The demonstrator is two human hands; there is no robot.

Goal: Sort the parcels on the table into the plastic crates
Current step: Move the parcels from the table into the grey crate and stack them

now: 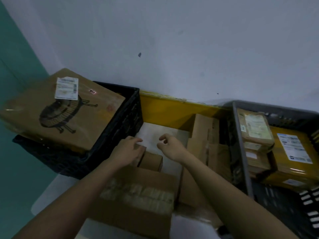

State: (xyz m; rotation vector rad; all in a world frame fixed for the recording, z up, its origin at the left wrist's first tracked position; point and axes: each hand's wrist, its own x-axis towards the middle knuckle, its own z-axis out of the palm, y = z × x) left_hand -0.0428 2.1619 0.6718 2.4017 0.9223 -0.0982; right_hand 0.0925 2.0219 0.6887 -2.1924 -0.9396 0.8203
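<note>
Cardboard parcels lie on the white table [155, 133] between two crates. My left hand [126, 151] rests on top of a small brown box [151, 160], fingers laid over its far edge. My right hand [170, 146] hovers just to the right of it above the bare table, fingers loosely curled and holding nothing. A large taped carton [138, 195] lies under my forearms. More brown boxes [207, 140] stand to the right. The black crate [120, 128] on the left carries a big box with a fan drawing [60, 111].
A grey crate [241, 152] at the right holds several labelled parcels, among them a yellow package [293, 157]. A yellow strip [172, 109] runs along the wall behind the table. A dark crate with white slots [307, 204] sits at the lower right.
</note>
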